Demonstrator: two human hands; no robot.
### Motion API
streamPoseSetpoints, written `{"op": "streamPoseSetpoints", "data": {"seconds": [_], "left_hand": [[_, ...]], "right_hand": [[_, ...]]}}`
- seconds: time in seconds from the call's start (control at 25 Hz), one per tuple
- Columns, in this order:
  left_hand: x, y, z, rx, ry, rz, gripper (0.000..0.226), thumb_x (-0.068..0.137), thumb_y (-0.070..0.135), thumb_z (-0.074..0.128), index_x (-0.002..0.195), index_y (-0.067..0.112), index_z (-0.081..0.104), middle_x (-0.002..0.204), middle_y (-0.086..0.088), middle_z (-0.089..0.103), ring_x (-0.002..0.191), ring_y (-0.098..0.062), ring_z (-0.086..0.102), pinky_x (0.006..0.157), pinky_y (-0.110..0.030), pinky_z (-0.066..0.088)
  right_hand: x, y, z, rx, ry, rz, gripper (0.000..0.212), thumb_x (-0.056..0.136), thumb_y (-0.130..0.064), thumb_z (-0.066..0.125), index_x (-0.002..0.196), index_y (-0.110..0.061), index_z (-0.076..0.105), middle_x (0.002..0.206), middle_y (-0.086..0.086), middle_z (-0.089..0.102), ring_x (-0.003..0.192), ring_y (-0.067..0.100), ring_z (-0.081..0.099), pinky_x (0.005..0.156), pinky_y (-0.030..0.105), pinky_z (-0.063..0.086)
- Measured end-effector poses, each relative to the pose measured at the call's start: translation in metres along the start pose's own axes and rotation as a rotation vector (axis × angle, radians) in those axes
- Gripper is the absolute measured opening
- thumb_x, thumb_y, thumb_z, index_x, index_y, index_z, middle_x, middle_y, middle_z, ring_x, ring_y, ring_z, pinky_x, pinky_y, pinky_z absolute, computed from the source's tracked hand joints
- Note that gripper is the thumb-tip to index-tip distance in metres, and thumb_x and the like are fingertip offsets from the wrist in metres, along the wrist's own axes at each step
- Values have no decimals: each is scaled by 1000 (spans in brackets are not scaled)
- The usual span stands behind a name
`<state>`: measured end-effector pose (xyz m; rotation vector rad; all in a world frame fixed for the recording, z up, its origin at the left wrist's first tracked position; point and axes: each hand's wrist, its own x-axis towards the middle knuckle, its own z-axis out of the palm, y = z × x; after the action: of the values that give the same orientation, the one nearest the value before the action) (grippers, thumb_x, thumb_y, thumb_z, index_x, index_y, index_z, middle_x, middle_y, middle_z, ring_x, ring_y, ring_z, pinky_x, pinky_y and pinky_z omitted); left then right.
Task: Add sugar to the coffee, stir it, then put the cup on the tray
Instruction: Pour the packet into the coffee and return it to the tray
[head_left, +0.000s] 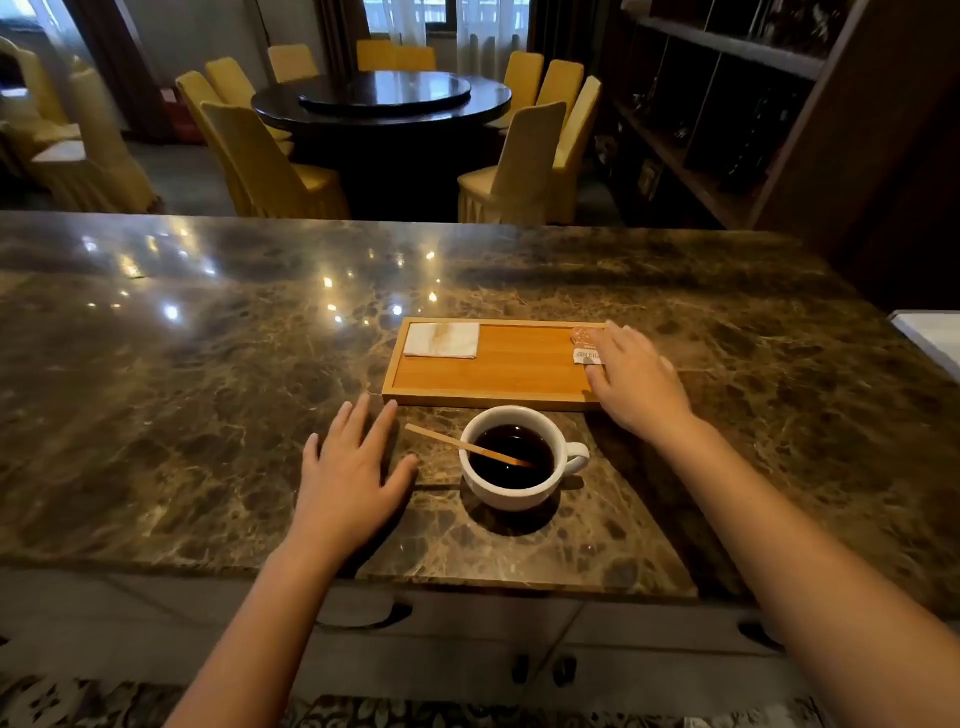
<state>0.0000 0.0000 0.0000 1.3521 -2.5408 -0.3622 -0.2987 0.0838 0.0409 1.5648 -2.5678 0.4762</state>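
A: Item one, the surface?
B: Marble counter (208, 364), dark brown, glossy, with lamp reflections.

A: Item two?
B: Cup (511, 457), white, standing on the counter just in front of the tray (493, 399), not on it. Handle points right. Filled with black coffee (511, 454).

A: Anything in the cup?
B: Stirrer (457, 444), a thin wooden stick, one end in the coffee, leaning on the rim, the other end sticking out to the left.

A: The tray itself?
B: Wooden, rectangular, low rim. Folded napkin (441, 340) in its far left corner. Sugar packet (586, 345) at its right end, partly covered.

A: Covered by what?
B: Right hand (636, 382), palm down over the tray's right edge, fingertips resting on the packet. Fingers loosely extended; whether they grip it, I cannot tell.

A: Left hand (348, 467)?
B: Flat on the counter, left of the cup, fingers spread wide, holding nothing. Thumb points toward the cup, not touching.

A: Background?
B: Round table (382, 98) with yellow chairs (270, 166); shelving (727, 104) at right.
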Motion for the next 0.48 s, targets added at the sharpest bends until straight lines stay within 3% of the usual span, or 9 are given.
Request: {"op": "streamPoseSetpoints", "data": {"seconds": [0.16, 0.32, 0.48], "left_hand": [[-2, -2, 10, 66, -35, -8, 64, 88, 58, 27, 145, 33, 13, 158, -1, 8, 145, -17, -1, 116, -51, 1], [0, -3, 9, 62, -17, -8, 64, 88, 58, 26, 145, 33, 15, 158, -1, 9, 145, -17, 0, 116, -51, 1], [-1, -1, 10, 46, -16, -15, 62, 88, 56, 29, 145, 34, 15, 158, 0, 8, 145, -16, -1, 117, -51, 0]], "right_hand": [[4, 2, 12, -34, -142, 28, 38, 95, -31, 41, 130, -17, 45, 145, 5, 41, 135, 24, 31, 106, 51, 29], [2, 6, 11, 23, -14, -5, 22, 93, -29, 45, 106, -19, 61, 113, 3, 65, 110, 21, 53, 99, 47, 35], [4, 4, 7, 62, 74, 42, 15, 86, -33, 60, 81, -19, 65, 87, 1, 67, 93, 21, 57, 98, 46, 34]]}}
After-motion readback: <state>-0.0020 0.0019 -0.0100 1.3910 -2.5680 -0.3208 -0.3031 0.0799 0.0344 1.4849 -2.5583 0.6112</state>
